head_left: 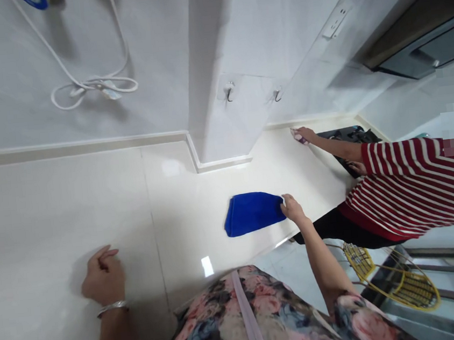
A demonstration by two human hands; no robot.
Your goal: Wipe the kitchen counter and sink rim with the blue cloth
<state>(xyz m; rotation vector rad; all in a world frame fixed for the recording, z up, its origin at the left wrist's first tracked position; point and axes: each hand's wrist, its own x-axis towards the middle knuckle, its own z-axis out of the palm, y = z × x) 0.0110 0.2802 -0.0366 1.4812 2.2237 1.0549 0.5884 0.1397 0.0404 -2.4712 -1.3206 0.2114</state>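
Note:
A folded blue cloth (254,213) lies flat on the cream countertop (182,207) in front of me. My right hand (293,209) grips its narrower right end between thumb and fingers. Over to the left, well apart from the cloth, is my left hand (103,277), with a bracelet (112,307) at the wrist. Its fingers are loosely curled in and nothing shows in them. Whether that hand rests on the counter or hovers just above it, I cannot tell.
At right a co-worker in a striped shirt (418,182) holds a pale and purple cloth (300,136) beside a black stove (345,138). A wall column (223,138) juts over the counter. A coiled white cord (92,87) hangs at left. Yellow woven chairs (416,291) stand below.

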